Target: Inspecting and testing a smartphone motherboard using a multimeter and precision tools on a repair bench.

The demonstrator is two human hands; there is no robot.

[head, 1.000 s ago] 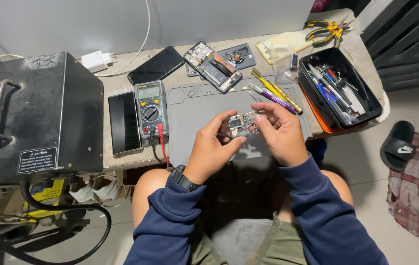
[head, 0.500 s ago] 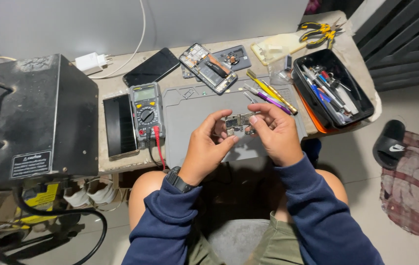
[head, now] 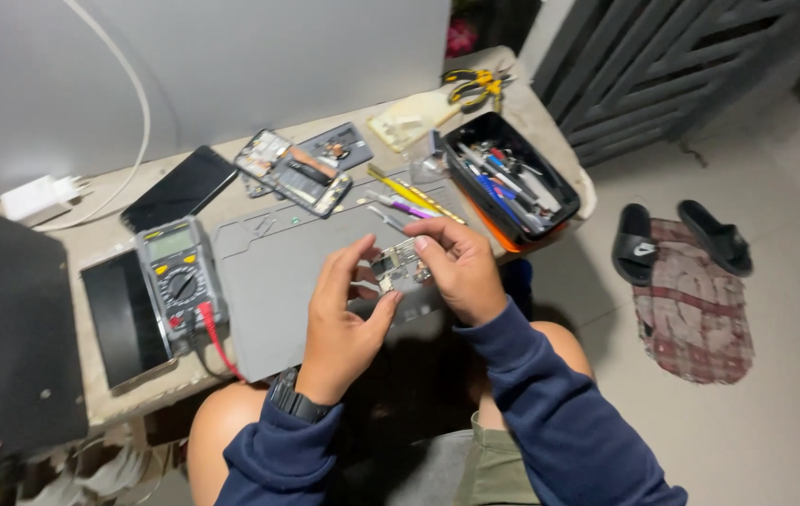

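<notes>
Above the grey mat (head: 278,281) on the worktop (head: 100,245), seen from the head camera, both hands are closed together on a small circuit board (head: 400,267): the left hand (head: 344,323) pinches its near edge from below, and the right hand (head: 456,267) clamps the far side with thumb and fingers. The board hangs in the air over the mat, not resting on it. Behind it lies an opened phone frame (head: 288,173) with its insides showing, so the board looks already out of a casing, while no tool is in either hand; the work seems midway, at an inspection stage. A multimeter (head: 178,272) with a red lead sits left of the mat, a dark phone (head: 180,187) lies behind it, and a black tool tray (head: 503,178) stands to the right beside loose tweezers (head: 409,199).
</notes>
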